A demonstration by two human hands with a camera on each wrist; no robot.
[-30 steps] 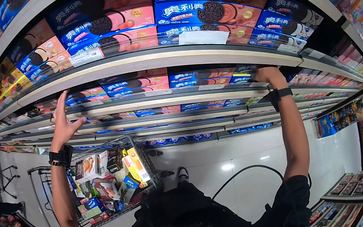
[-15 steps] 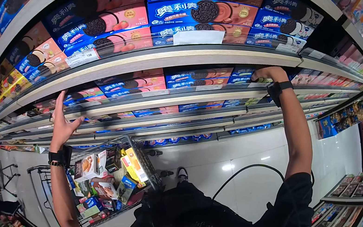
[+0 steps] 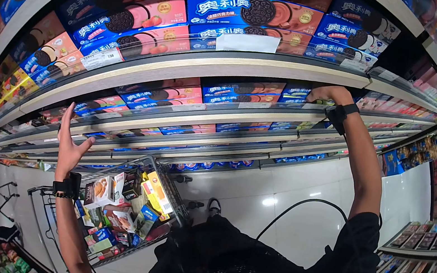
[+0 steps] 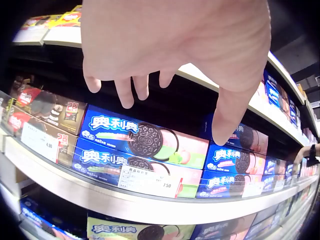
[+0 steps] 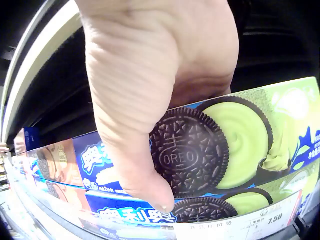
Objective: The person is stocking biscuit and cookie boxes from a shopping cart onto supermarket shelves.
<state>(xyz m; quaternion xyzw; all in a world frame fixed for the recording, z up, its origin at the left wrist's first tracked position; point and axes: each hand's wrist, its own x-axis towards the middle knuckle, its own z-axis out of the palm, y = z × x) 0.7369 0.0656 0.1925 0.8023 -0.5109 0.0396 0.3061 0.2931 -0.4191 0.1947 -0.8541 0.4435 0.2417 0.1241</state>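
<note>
My right hand (image 3: 331, 93) reaches into the shelf below the top row and grips a blue and green Oreo cookie box (image 5: 250, 142). In the right wrist view its thumb lies down the front of the box, while the other fingers are hidden behind it. A like box (image 5: 240, 205) lies directly underneath, behind a 7.50 price label (image 5: 265, 222). My left hand (image 3: 71, 149) is held up at the shelf on the left, fingers straight and thumb spread, holding nothing. Below it in the left wrist view are stacked blue Oreo boxes (image 4: 145, 142) with pink and green ends.
A shopping cart (image 3: 182, 210) full of packaged boxes stands below, beside the left forearm. Larger Oreo boxes (image 3: 254, 12) fill the upper shelf, whose wooden front edge (image 3: 212, 66) overhangs both hands. A black cable (image 3: 299, 199) loops near the right arm.
The green Oreo box at my right hand, shadowed and higher in the gap earlier, now shows lower and brighter on its stack. The left hand stays spread, slightly further left in view.
</note>
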